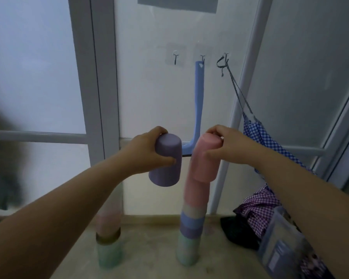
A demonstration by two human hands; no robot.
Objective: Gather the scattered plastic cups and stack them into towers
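Note:
A tall tower of upside-down cups stands on the beige surface, with green, purple, blue, cream and pink cups from bottom to top. My right hand grips the pink cup at the tower's top. My left hand holds a purple cup upside down in the air, just left of the tower's top. A second tower stands at the left, partly hidden behind my left forearm; its green base and pink middle show.
A frosted glass door with white frames stands right behind the towers. A blue squeegee hangs from a hook on it. Checked cloth and a plastic pouch lie at the right.

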